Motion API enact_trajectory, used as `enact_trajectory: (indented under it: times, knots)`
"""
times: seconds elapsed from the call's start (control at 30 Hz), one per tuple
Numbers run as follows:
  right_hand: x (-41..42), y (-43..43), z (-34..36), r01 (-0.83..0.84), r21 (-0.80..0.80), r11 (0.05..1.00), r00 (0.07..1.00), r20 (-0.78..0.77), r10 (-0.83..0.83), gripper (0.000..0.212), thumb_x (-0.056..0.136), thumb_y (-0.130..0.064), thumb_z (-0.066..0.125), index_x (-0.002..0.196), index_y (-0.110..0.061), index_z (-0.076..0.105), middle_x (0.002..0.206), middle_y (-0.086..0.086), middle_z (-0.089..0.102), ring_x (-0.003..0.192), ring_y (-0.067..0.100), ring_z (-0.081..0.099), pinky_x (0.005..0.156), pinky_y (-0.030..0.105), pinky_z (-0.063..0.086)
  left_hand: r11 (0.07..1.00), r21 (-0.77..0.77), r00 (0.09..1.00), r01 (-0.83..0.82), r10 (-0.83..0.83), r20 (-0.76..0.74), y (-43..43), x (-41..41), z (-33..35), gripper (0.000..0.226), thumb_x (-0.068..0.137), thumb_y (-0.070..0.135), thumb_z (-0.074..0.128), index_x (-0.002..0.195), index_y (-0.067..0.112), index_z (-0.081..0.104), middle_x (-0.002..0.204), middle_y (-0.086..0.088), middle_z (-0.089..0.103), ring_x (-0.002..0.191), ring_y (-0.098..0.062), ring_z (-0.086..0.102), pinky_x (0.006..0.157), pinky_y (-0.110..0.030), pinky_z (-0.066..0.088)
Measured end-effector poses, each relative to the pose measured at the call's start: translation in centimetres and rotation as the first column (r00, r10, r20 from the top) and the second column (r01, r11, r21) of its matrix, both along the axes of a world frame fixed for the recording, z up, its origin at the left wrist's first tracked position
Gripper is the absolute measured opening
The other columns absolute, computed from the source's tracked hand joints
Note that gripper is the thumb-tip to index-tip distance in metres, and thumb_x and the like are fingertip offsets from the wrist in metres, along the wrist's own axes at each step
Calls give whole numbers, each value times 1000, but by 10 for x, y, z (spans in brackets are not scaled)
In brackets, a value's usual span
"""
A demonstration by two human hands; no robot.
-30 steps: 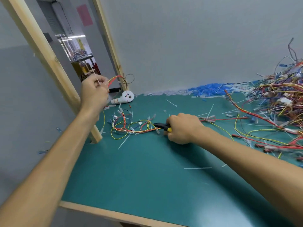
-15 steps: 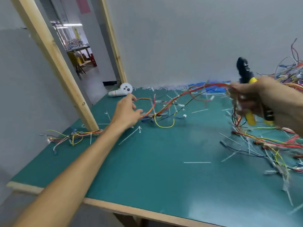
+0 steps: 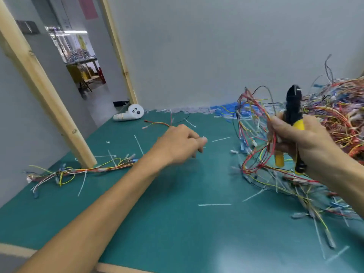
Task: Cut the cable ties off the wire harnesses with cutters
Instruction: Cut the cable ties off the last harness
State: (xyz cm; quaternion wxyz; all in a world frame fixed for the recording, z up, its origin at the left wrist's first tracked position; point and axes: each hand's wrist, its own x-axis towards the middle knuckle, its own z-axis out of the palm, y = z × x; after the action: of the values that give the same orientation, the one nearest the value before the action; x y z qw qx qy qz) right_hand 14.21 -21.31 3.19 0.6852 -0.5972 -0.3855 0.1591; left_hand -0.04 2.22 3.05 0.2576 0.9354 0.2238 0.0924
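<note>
My right hand (image 3: 303, 142) grips the cutters (image 3: 293, 107) upright, black jaws on top and yellow handles below. The same hand holds a looped wire harness (image 3: 254, 119) of red, yellow and black wires, lifted off the green table (image 3: 177, 213). My left hand (image 3: 183, 142) hovers over the middle of the table with loosely curled fingers and holds nothing. It is apart from the lifted harness. Another harness (image 3: 88, 170) lies stretched out at the table's left edge.
A big tangled pile of harnesses (image 3: 338, 115) fills the right side. Cut white ties (image 3: 214, 204) lie scattered on the mat. A white controller (image 3: 130, 114) lies at the back left. A slanted wooden post (image 3: 49, 99) stands at the left edge.
My left hand let go of the harness wires and drifted right. My right hand, with cutters and harness, drew the loops up and toward itself.
</note>
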Motion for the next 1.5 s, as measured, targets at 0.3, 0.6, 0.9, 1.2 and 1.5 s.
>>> enact_trajectory:
  times: [0.3,0.6,0.9,1.2,1.5]
  knots:
    - [-22,10,-29,-45,-592,804,742,519,424,23,94,-19,76,79,-25,60,67,-7,55,64,9,41,62,27,39,326,-897,907,300,194,374,-12,25,-27,44,90,34,65,118,0,66,102,-16,72,84,-26,72,80,-33,53]
    - [-37,16,-41,126,-628,768,486,714,504,30,92,-47,65,83,-30,42,75,-5,56,73,22,46,67,46,46,556,-791,864,257,235,446,-1,25,-38,38,94,-23,38,113,1,61,94,-16,73,72,-23,73,66,-29,60]
    - [-35,22,-44,121,-169,978,749,663,22,11,98,-31,73,107,-25,70,97,-9,55,85,14,61,75,27,48,941,-292,548,169,156,822,10,23,-30,40,97,-6,56,117,24,74,106,2,67,92,-9,58,77,-20,48]
    - [-28,19,-26,307,-12,952,947,106,-304,24,102,-30,63,124,-27,71,75,7,74,52,16,60,52,23,51,815,-495,694,302,168,700,2,17,-27,24,78,11,45,85,-8,57,82,-14,58,81,-23,52,79,-43,43]
    - [-12,16,-26,231,-425,875,971,39,-237,36,61,-26,79,95,-20,66,83,8,66,68,24,59,76,57,54,984,-163,725,66,64,686,3,18,-30,29,85,26,70,70,10,51,74,5,46,68,-15,44,66,-28,35]
